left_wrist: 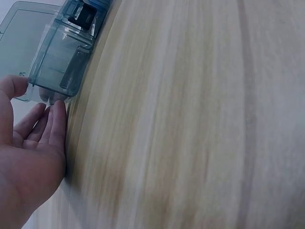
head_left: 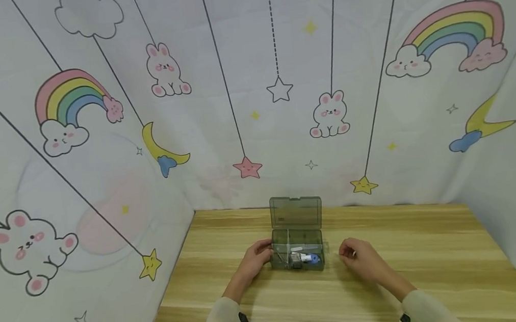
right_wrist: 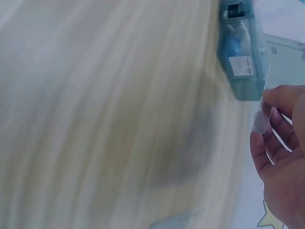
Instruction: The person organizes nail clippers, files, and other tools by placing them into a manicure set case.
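Note:
A translucent grey-green plastic storage box (head_left: 296,237) stands on the table with its lid raised at the back. Inside, a clear divider (head_left: 288,245) runs front to back, and small items with a blue part (head_left: 314,258) and a white label lie in the right compartment. At the box's left end, my left hand (head_left: 254,260) rests its fairly straight fingers against the outer wall, the thumb (left_wrist: 19,86) near the rim. To the right of the box, my right hand (head_left: 360,258) pinches a thin clear plastic piece (right_wrist: 260,121) between thumb and fingers.
The wood-grain table (head_left: 431,248) reaches back to a white curtain (head_left: 216,108) printed with rabbits, stars and rainbows, which also hangs at both sides. A pale translucent item (right_wrist: 176,220) shows at the lower edge of the right wrist view.

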`<state>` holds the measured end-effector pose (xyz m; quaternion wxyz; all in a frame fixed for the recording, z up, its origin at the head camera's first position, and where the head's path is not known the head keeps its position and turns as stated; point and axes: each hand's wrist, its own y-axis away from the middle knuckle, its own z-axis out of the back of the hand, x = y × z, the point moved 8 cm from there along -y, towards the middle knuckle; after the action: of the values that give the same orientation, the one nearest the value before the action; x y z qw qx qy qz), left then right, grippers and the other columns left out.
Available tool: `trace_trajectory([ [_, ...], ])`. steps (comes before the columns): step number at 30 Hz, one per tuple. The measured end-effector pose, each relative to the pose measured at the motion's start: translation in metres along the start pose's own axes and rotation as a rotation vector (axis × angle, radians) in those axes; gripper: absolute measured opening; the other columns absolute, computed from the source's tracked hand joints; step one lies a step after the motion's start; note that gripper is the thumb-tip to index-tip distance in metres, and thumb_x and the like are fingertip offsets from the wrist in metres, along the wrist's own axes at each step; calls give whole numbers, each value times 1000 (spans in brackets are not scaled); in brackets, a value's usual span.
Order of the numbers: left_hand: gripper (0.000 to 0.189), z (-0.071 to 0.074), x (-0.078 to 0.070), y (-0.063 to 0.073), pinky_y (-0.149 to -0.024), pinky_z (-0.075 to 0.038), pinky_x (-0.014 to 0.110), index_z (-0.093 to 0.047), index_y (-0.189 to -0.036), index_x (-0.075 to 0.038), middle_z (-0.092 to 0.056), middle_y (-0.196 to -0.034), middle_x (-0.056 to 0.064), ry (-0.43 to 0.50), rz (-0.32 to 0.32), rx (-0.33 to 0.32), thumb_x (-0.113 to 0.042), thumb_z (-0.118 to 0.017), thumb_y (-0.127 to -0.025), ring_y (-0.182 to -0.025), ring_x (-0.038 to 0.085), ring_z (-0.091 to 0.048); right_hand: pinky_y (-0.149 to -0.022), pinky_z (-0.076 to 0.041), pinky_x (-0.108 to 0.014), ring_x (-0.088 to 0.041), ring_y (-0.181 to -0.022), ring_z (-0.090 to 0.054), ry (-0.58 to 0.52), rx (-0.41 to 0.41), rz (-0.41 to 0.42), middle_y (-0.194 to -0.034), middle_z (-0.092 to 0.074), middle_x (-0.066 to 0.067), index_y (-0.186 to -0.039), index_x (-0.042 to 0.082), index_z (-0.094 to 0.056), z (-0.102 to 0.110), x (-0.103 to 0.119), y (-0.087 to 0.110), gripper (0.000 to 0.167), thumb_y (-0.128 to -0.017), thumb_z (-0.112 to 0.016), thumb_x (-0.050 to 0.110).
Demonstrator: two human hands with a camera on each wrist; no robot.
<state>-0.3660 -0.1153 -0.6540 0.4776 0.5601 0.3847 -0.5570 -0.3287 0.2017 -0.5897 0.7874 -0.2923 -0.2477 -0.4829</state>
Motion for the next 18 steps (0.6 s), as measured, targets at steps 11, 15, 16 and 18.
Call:
trace_trajectory([
  [11, 50, -1, -1, -1, -109, -51, 47, -46, -155, 6, -51, -153, 28, -1, 1, 3, -12, -54, -109, -142, 41, -51, -71, -56, -29, -9, -78, -61, -53, -54, -70, -85, -65, 6, -91, 11, -69, -10, 10, -44, 14, -95, -78, 1],
  [15, 50, -1, -1, 0, -109, -51, 47, -46, -155, 6, -51, -153, 28, 0, 1, 3, -12, -54, -109, -142, 41, -51, -72, -55, -31, -11, -80, -61, -66, -34, -101, -87, -66, 3, -94, 7, -70, -16, 11, -56, 8, -96, -75, 2],
  [16, 50, -1, -1, 0, -109, -51, 47, -46, -155, 6, -51, -153, 28, 0, -1, 3, -12, -54, -109, -142, 41, -51, -72, -55, -31, -12, -80, -61, -70, -30, -111, -87, -66, 3, -95, 7, -71, -17, 11, -59, 7, -97, -75, 2],
  [18, 50, -1, -1, 0, -108, -52, 47, -45, -155, 7, -51, -153, 29, 1, -9, 4, -12, -53, -109, -142, 42, -50, -73, -55, -32, -12, -81, -61, -67, -27, -118, -88, -66, 3, -97, 6, -71, -19, 13, -64, 5, -97, -74, 3],
])
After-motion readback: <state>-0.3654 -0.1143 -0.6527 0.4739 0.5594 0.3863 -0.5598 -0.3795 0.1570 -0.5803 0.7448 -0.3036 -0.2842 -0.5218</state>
